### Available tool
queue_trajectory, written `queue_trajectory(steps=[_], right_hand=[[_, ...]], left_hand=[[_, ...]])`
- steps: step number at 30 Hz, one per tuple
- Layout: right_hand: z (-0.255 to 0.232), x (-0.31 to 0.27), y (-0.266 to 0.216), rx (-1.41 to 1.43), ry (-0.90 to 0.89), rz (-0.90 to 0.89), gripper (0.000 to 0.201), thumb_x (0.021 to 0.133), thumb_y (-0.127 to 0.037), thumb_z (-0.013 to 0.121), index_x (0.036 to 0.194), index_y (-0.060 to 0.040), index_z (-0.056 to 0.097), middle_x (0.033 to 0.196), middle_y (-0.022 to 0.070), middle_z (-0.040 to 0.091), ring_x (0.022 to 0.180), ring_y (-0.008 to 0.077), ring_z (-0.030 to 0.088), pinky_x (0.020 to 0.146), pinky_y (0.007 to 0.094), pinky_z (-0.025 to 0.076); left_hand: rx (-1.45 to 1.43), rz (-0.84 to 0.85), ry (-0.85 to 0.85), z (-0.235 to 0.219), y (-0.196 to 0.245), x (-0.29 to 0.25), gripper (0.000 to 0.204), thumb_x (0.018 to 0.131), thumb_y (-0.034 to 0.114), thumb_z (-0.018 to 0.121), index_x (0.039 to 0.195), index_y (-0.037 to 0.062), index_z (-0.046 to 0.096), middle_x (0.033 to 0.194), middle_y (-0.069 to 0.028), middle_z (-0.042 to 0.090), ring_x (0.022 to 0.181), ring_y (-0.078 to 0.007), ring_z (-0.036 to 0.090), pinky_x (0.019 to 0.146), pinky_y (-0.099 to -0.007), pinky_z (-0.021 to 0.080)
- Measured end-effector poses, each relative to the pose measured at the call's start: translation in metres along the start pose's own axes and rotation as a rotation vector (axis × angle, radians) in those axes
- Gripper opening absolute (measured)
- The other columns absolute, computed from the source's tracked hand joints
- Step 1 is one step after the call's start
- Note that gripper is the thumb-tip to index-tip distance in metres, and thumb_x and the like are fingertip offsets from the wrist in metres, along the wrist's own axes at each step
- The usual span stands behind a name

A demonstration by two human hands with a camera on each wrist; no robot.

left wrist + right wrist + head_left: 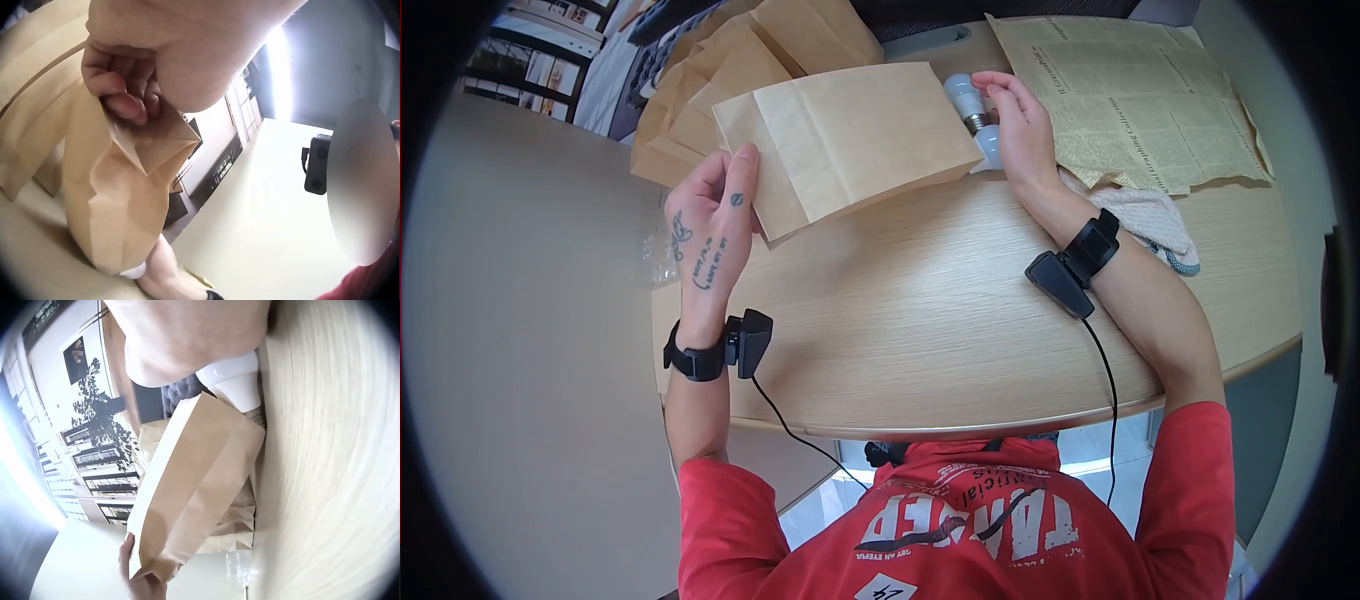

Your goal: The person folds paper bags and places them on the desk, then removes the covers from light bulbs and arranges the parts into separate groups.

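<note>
My left hand [712, 220] grips the bottom end of a brown paper bag [870, 135], thumb on top; in the left wrist view its fingers curl at the bag's folded end [156, 134]. The bag lies tilted above the table, its other end towards the right hand. Beside that end are two white light bulbs, one upper [963, 95] and one lower [988, 148]. My right hand [1025, 130] is next to them, fingertips at the upper bulb. The right wrist view shows one white bulb [234, 381] close under the hand, by the bag's edge [206, 444].
More brown paper bags [800, 35] lie at the back left. Printed wrapping paper [1130, 100] covers the back right, with a white cloth [1145, 222] at its near edge. Clear plastic [655, 245] lies by the table's left edge.
</note>
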State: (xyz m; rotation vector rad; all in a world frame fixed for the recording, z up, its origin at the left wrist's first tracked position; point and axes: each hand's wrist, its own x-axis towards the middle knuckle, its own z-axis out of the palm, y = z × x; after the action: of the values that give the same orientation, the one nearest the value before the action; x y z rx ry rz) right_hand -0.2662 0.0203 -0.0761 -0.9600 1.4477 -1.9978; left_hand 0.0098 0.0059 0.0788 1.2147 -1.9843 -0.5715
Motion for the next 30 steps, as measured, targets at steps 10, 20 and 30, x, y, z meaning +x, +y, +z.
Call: queue_trajectory(steps=[10,20,30], right_hand=[[-0.002,0.0,0.001,-0.04,-0.014,0.008,0.028,0.098,-0.022,0.053,0.113,-0.0061,0.07,0.109,0.0082,0.073,0.099,0.0175,0.066,0.088,0.0293,0.049],[-0.001,-0.003,-0.003,-0.033,-0.013,0.007,0.027,0.097,-0.023,0.055,0.112,-0.0069,0.071,0.106,0.0074,0.073,0.094,0.0162,0.064,0.084,0.0293,0.049],[0.001,-0.002,-0.006,-0.028,0.026,-0.059,0.026,0.097,-0.022,0.056,0.114,-0.0074,0.07,0.099,0.0049,0.071,0.086,0.0135,0.061,0.078,0.0284,0.048]], left_hand=[[0.102,0.112,0.074,-0.011,0.015,-0.002,0.038,0.1,0.03,0.065,0.074,0.0024,0.061,0.061,0.0054,0.048,0.054,-0.0026,0.041,0.049,-0.0213,0.032],[0.275,0.359,0.206,-0.018,0.02,0.002,0.038,0.099,0.022,0.067,0.068,0.002,0.057,0.052,0.0008,0.048,0.046,-0.0041,0.046,0.045,-0.0216,0.033],[0.309,0.452,0.269,-0.038,0.005,-0.001,0.032,0.096,0.017,0.07,0.072,0.0012,0.056,0.056,-0.002,0.05,0.053,-0.0084,0.043,0.051,-0.0238,0.035]])
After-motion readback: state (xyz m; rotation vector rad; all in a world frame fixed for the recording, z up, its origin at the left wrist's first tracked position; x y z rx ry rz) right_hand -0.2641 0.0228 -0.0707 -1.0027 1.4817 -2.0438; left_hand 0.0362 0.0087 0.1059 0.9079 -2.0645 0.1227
